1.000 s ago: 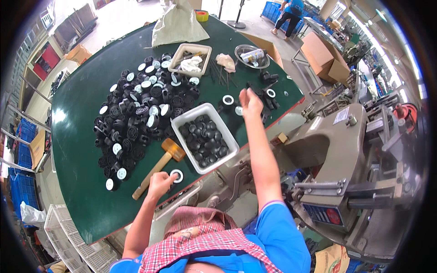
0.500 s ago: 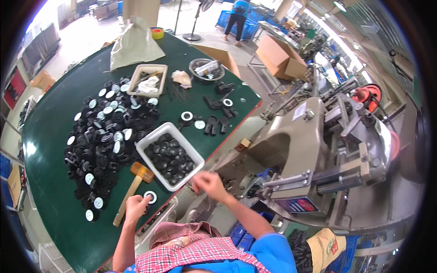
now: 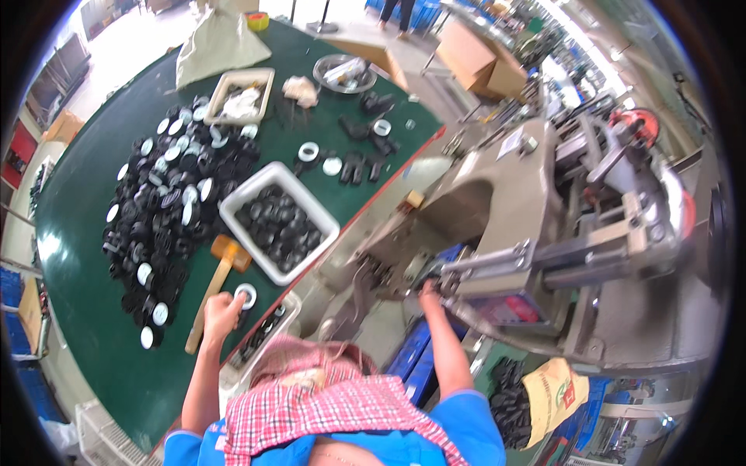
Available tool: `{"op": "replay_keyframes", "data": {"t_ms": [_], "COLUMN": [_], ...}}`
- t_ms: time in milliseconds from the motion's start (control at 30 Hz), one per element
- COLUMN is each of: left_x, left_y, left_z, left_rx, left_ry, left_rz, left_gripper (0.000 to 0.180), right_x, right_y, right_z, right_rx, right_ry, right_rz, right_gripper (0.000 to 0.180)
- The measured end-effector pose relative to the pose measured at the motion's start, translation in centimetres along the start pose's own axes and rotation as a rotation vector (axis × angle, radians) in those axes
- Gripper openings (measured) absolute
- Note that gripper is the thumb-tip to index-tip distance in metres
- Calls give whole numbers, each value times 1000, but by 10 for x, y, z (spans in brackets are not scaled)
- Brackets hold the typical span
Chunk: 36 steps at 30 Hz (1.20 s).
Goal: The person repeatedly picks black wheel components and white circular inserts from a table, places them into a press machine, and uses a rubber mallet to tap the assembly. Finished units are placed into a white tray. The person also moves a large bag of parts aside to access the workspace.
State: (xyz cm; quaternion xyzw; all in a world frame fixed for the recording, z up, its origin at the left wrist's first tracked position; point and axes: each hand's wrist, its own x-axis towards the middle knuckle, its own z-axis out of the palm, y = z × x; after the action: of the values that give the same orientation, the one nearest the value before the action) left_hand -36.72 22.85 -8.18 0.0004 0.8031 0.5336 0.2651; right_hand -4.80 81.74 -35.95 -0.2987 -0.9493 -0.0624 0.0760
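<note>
At the table's near edge, my left hand (image 3: 221, 314) is closed around a black round part with a white ring (image 3: 252, 293); the ring faces up past the fingers. A mallet with a yellowish head (image 3: 233, 255) and wooden handle lies just beside this hand. My right hand (image 3: 428, 295) reaches out to the right, at the front of a large grey machine (image 3: 497, 186). Its fingers are small and partly hidden against dark machine parts, so their grip cannot be made out. Between the mallet and the table's edge stands a white bin (image 3: 230, 208) of black rounded pieces (image 3: 281, 229).
A large heap of black parts with white discs (image 3: 167, 194) covers the green table's left (image 3: 85, 342). Behind it are a cream tray (image 3: 268, 85) and a metal bowl (image 3: 322, 76). Another bin (image 3: 291, 307) sits below the table edge; cardboard boxes (image 3: 466, 54) stand farther back.
My right hand has moved right, from beside the white bin to the machine front. My left hand keeps the ringed part by the mallet. The whole view has shifted slightly.
</note>
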Motion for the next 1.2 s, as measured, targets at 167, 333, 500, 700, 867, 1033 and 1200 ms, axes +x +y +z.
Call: {"op": "replay_keyframes", "data": {"t_ms": [167, 333, 500, 700, 867, 1033, 1200], "left_x": [-4, -1, -9, -3, -6, -4, -6], "left_y": [9, 9, 12, 16, 14, 15, 11], "left_z": [-1, 6, -1, 5, -1, 1, -1], "left_rx": [75, 41, 37, 37, 34, 36, 38], "left_ry": [39, 15, 23, -22, 1, -21, -5], "left_rz": [-26, -28, -57, -56, -68, -56, -58], "left_gripper": [44, 45, 45, 45, 45, 45, 45], "right_x": [10, 19, 19, -25, 8, 13, 17], "right_y": [-34, -51, -70, -28, -64, -84, -78], "right_z": [-19, -92, -123, -94, -136, -139, -126], "right_rx": [173, -165, -368, 527, 283, 156, 260], "right_ry": [-234, -21, 426, 195, 91, 131, 56], "right_rz": [168, 58, -237, 103, 123, 145, 204], "right_gripper": [43, 47, 29, 13, 26, 42, 35]}}
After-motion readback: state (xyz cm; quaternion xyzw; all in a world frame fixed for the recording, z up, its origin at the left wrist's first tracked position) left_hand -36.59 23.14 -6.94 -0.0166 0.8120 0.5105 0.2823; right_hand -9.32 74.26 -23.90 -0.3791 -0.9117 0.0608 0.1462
